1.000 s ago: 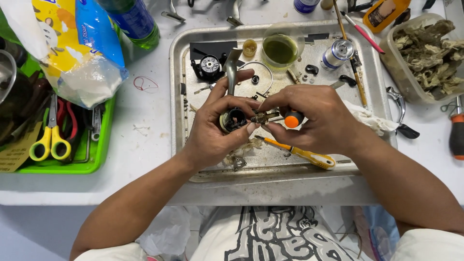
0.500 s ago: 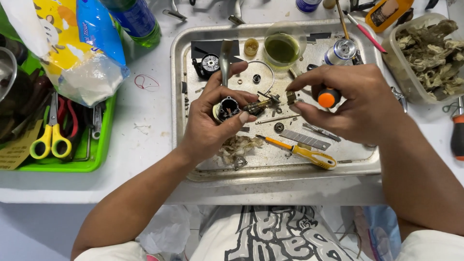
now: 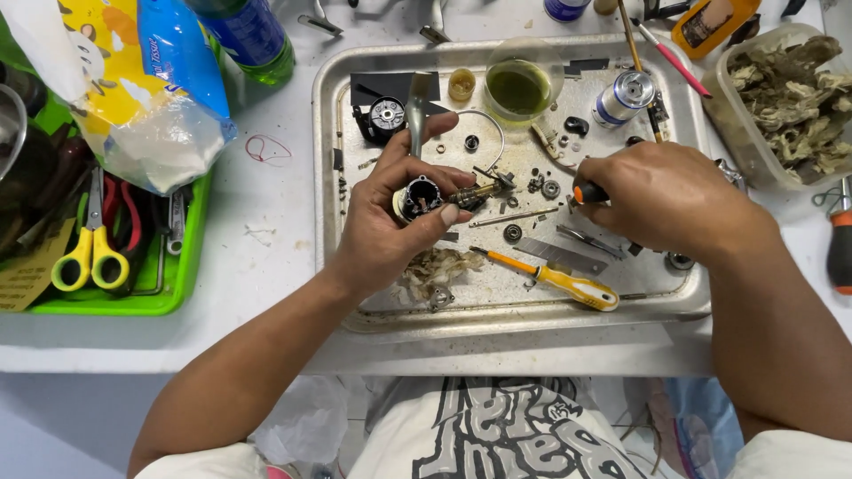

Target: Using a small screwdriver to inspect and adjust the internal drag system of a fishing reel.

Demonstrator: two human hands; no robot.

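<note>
The small round black reel part (image 3: 421, 197) sits in the left hand (image 3: 390, 226), pinched between thumb and curled fingers and held just above the middle of the metal tray (image 3: 330, 191). A brass-coloured shaft (image 3: 475, 192) sticks out of it toward the right. The right hand (image 3: 670, 200) hovers over the tray's right half, well apart from the part, fingers closed around a tool with an orange-and-black handle (image 3: 587, 192) whose end shows at the thumb.

On the tray floor below the hands lie a yellow-handled screwdriver (image 3: 559, 282), a flat grey metal strip (image 3: 546, 255), a thin rod (image 3: 513, 216), small washers and gears (image 3: 551, 188), and a clump of brownish fibrous waste (image 3: 435, 266). Toward the far side of the tray stand a clear cup of green liquid (image 3: 519, 89), a small yellow cap (image 3: 461, 85), a silver-and-blue spool (image 3: 624, 96) and a black reel body (image 3: 383, 117).

On the white tabletop (image 3: 266, 231) to the left, a green tray (image 3: 182, 266) holds yellow-handled scissors (image 3: 84, 253) and red-handled pliers (image 3: 133, 217), partly under a blue-and-yellow plastic bag (image 3: 133, 80). A green bottle (image 3: 253, 40) stands beyond. On the right is a clear tub of dried brown scraps (image 3: 790, 98), and an orange-and-black screwdriver (image 3: 840, 248) lies at the edge.
</note>
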